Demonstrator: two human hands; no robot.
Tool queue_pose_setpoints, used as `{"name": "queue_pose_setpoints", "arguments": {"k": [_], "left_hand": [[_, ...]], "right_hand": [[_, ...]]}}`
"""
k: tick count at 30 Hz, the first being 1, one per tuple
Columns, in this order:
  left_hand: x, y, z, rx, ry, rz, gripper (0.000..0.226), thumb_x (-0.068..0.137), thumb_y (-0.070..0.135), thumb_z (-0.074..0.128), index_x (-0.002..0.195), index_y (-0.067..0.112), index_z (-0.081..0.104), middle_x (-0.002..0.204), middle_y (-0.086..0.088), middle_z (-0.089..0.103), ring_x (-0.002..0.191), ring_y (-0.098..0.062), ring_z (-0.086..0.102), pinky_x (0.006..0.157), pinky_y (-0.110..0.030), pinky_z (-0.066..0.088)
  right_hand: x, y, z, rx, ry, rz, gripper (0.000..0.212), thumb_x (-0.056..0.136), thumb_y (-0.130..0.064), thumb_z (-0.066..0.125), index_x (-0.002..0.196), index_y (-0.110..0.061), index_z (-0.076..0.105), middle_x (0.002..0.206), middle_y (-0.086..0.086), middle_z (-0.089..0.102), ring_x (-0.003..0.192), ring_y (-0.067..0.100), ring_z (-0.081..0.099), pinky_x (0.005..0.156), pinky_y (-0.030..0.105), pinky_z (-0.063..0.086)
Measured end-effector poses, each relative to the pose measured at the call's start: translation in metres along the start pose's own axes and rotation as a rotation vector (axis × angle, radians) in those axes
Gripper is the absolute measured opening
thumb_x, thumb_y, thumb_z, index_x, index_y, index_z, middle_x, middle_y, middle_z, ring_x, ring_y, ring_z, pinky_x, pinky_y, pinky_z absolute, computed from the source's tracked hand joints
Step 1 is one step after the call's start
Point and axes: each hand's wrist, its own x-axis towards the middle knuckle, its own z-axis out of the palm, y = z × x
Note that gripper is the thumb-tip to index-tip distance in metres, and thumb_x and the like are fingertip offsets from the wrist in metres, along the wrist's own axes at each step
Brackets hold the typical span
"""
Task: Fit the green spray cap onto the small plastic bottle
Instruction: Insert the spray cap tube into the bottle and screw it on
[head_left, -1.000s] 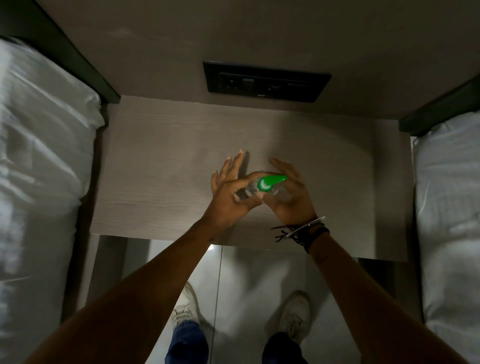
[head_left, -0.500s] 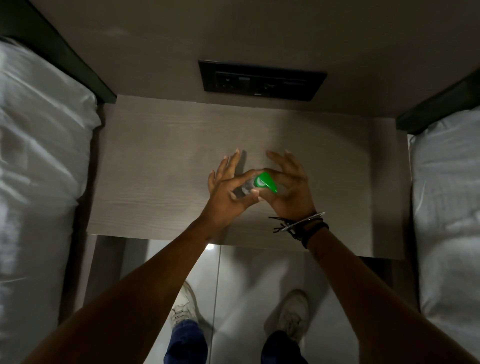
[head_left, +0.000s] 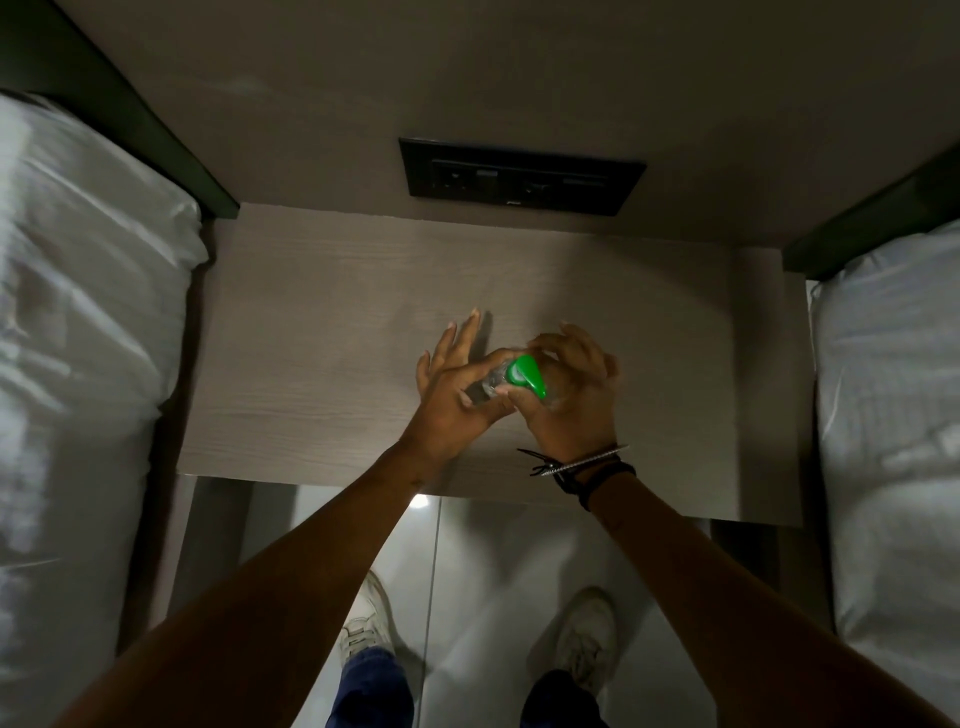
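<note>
Both hands meet over the middle of the wooden bedside table. My left hand pinches the small clear plastic bottle between thumb and forefinger, its other fingers spread. The green spray cap sits at the bottle's top end, its nozzle pointing down and to the right. My right hand curls around the cap from the right, thumb and fingers on it. Most of the bottle is hidden by my fingers, and I cannot tell how far the cap is seated.
A black socket panel is set in the wall behind the table. White bedding lies on the left bed and the right bed, close to both table sides. Below the table's front edge are the glossy floor and my white shoes.
The cap's nozzle has swung from pointing right to pointing down-right as my right hand turned it. Both hands stayed over the same spot on the table.
</note>
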Motion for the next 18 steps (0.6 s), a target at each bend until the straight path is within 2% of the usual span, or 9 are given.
{"name": "queue_pose_setpoints", "arguments": {"k": [5,8,11,14,18], "left_hand": [[-0.002,-0.002,0.004,0.039,0.011,-0.022,0.057,0.076,0.041,0.074,0.124,0.049,0.043,0.159,0.006,0.008,0.145,-0.017,-0.005,0.114,-0.054,-0.006],[-0.001,-0.001,0.002,0.017,-0.003,-0.03,0.054,0.074,0.052,0.07,0.121,0.054,0.043,0.16,0.008,0.006,0.146,-0.016,-0.006,0.113,-0.05,-0.009],[-0.002,0.001,0.0,0.005,-0.019,-0.045,0.053,0.072,0.06,0.065,0.12,0.056,0.041,0.162,0.006,0.007,0.147,-0.016,-0.006,0.114,-0.051,-0.01],[-0.003,0.005,0.0,0.008,-0.007,-0.06,0.056,0.074,0.048,0.073,0.12,0.054,0.041,0.162,0.003,0.008,0.147,-0.017,-0.006,0.114,-0.053,-0.01],[-0.002,0.006,0.0,0.017,0.01,-0.045,0.061,0.074,0.038,0.077,0.123,0.048,0.042,0.16,-0.003,0.012,0.147,-0.024,-0.003,0.113,-0.054,-0.008]], "right_hand": [[-0.009,0.004,-0.018,-0.053,-0.076,-0.001,0.075,0.061,-0.05,0.083,0.122,-0.012,0.06,0.144,0.018,0.046,0.135,0.037,0.038,0.103,0.057,0.034],[-0.018,-0.002,-0.028,-0.116,-0.125,-0.067,0.074,0.065,-0.046,0.078,0.127,-0.012,0.056,0.15,0.02,0.037,0.139,0.038,0.032,0.101,0.066,0.032],[-0.029,-0.012,-0.031,-0.148,-0.154,-0.095,0.078,0.068,-0.044,0.073,0.136,-0.013,0.048,0.155,0.015,0.023,0.142,0.036,0.023,0.106,0.069,0.025],[-0.034,-0.022,-0.031,-0.129,-0.139,-0.035,0.076,0.072,-0.045,0.066,0.138,-0.013,0.046,0.156,0.014,0.016,0.145,0.034,0.015,0.112,0.066,0.015],[-0.038,-0.037,-0.03,-0.126,-0.157,0.009,0.057,0.083,-0.045,0.056,0.132,-0.016,0.054,0.158,0.014,0.021,0.146,0.03,0.013,0.113,0.066,0.012]]}}
